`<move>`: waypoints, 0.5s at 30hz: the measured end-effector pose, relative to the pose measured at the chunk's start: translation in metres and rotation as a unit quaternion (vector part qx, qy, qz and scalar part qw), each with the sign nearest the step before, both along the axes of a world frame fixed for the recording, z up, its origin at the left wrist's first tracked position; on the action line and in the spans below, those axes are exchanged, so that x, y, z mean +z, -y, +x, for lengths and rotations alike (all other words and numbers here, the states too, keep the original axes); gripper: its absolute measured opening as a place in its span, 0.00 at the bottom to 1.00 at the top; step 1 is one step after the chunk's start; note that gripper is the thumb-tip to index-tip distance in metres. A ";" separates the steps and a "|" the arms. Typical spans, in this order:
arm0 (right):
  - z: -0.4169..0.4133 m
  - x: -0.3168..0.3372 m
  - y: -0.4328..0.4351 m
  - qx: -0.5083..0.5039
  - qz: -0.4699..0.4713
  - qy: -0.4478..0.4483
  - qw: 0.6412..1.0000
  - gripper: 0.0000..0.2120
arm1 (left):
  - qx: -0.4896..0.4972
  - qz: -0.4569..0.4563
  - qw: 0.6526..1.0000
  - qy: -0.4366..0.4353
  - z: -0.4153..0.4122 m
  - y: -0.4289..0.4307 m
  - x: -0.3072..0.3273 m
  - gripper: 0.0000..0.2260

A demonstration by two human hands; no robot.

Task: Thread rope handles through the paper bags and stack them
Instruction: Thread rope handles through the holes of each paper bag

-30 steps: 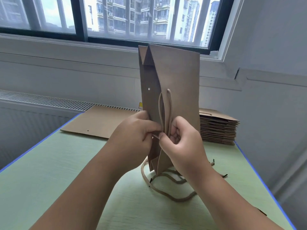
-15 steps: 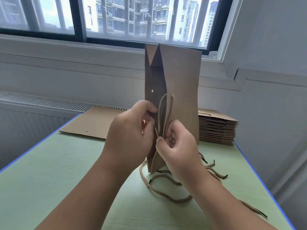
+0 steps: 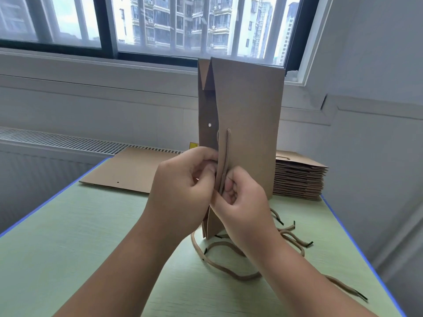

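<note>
- The table (image 3: 68, 236) is pale green with a blue edge. It lies under both hands and reaches far behind the fingers, up to the wall below the window.
- The paper bag (image 3: 249, 124) is brown and folded flat. It stands upright on its bottom edge on the table, between the two hands, and rises high above the fingers.
- The flat bags (image 3: 135, 170) lie on the table behind the left fingers and to their left, well apart from them.
- The stack of bags (image 3: 299, 179) is behind the right fingers and to their right, at the far corner of the table. The upright bag partly hides it.
- The left hand (image 3: 183, 193) has its fingers curled. They grip the left panel of the upright bag at its near edge.
- The right hand (image 3: 242, 207) has its fingers curled narrow. Thumb and fingers pinch the lower part of the rope handle against the bag, touching the left fingers.
- The loose ropes (image 3: 242, 277) have black tips. They curl on the table below the fingers, near the foot of the bag and under the right wrist.
- The rope handle (image 3: 225, 156) makes a narrow loop that goes up from the right fingers along the bag's near edge.
- The hole (image 3: 209, 125) is a small round one in the left panel, above the left fingers.
</note>
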State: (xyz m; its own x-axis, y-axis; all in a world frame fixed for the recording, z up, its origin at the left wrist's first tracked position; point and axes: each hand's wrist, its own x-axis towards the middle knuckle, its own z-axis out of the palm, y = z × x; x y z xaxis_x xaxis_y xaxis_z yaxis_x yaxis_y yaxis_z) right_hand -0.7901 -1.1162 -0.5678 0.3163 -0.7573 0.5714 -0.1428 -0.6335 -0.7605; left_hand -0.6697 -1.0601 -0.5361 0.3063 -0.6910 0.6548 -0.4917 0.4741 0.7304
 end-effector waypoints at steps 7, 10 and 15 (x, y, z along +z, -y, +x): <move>-0.005 0.003 0.005 0.036 0.001 -0.013 0.999 0.17 | 0.024 0.028 0.999 -0.020 0.004 0.004 -0.003 0.11; -0.017 0.010 0.014 0.026 0.010 -0.012 1.000 0.14 | 0.021 0.020 0.997 -0.066 0.012 0.005 -0.003 0.12; -0.042 0.025 0.048 -0.148 0.025 0.110 0.983 0.12 | 0.024 -0.010 0.993 -0.116 0.023 0.005 0.002 0.12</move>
